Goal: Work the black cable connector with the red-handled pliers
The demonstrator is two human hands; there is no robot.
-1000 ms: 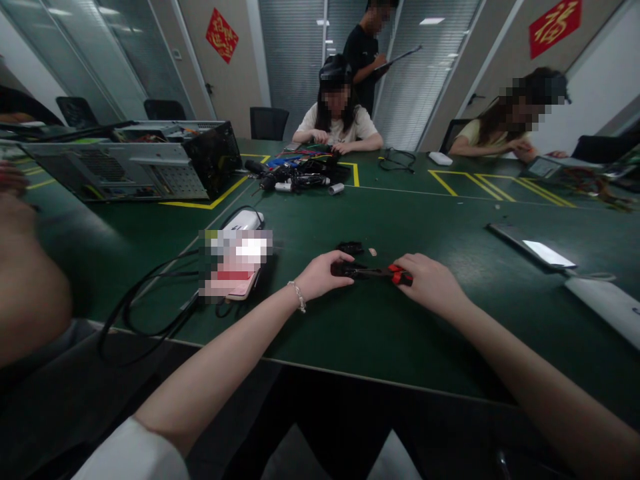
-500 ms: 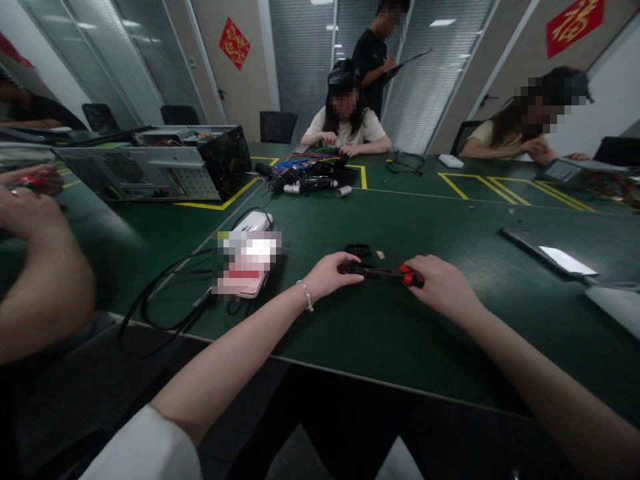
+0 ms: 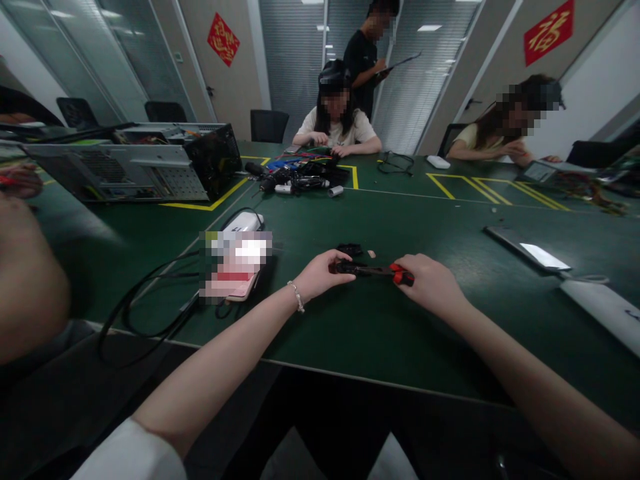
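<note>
My left hand (image 3: 323, 275) is closed on a small black part (image 3: 345, 267), pinched between thumb and fingers just above the table. My right hand (image 3: 433, 283) grips red-and-black-handled pliers (image 3: 397, 273), whose dark metal jaws point left and reach the black part. Exactly where the jaws bite is too dark to make out. Just beyond my hands lies another small black piece (image 3: 349, 250), with a tiny pale fragment (image 3: 371, 254) beside it.
An open computer case (image 3: 145, 170) stands at the back left. Tools and cables (image 3: 297, 175) are heaped mid-table. A phone (image 3: 245, 287) and black cables (image 3: 145, 287) lie left, a tablet (image 3: 525, 248) right. A co-worker's arm (image 3: 30, 273) is at far left; others sit opposite.
The whole view has shifted slightly, so things appear a little further left. Both hands keep their hold on the black part and the pliers, with little other movement.
</note>
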